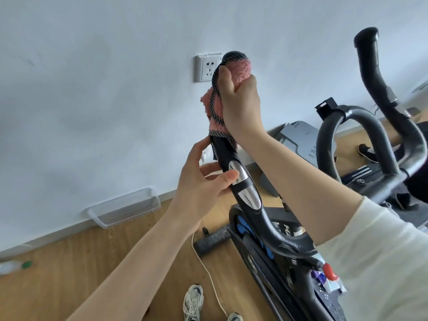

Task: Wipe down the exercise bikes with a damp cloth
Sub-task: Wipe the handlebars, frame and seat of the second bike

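A black exercise bike (273,258) stands in front of me, its left handlebar grip (243,188) rising toward the wall. A pink fluffy cloth (239,70) with a dark checked border is wrapped round the top end of that grip. My right hand (238,107) grips the cloth and the bar inside it. Lower down, my left hand (203,179) holds the same grip, thumb across the front beside the silver sensor plates (249,199). The right handlebar (375,72) curves up at the far right.
A wall socket (207,68) sits just left of the cloth. A clear plastic tray (125,208) lies at the skirting. A white cable (206,272) runs across the wooden floor past my shoes (192,302). A grey machine (298,144) stands behind.
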